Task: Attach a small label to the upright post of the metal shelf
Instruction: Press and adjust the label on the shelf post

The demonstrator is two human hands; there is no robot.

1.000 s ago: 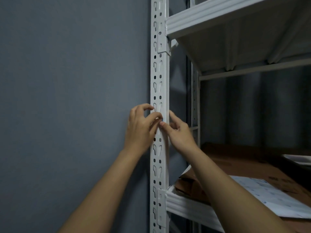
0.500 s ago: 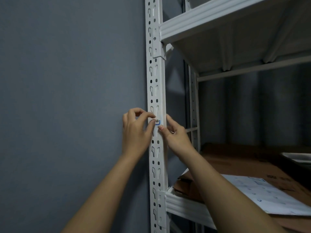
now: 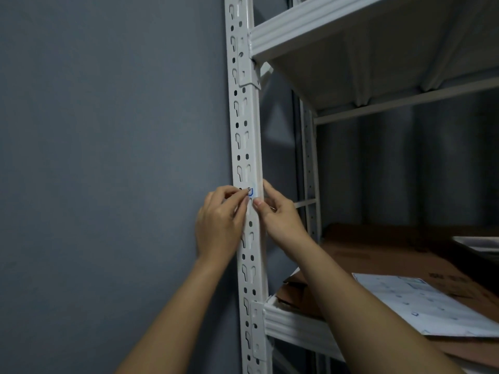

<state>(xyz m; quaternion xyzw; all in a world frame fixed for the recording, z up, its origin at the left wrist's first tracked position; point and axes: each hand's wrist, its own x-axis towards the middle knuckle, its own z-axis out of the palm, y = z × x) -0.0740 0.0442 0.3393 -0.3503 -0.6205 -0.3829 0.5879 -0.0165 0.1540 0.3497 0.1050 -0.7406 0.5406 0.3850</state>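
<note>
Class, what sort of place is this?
Probably a storeroom: a white slotted metal shelf post, flattened brown cardboard on the lower shelf, and a plain grey wall.

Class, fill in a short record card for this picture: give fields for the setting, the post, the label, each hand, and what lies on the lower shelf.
Setting: white metal shelf beside a grey wall
Post: upright post, white, punched with slots and holes
Label: small label with blue edging, on the post's front face
Left hand: left hand pinches the label's left end
Right hand: right hand, thumb on the post just below the label, fingers at the post's right edge
Lower shelf: flattened cardboard with a printed sheet on top
</note>
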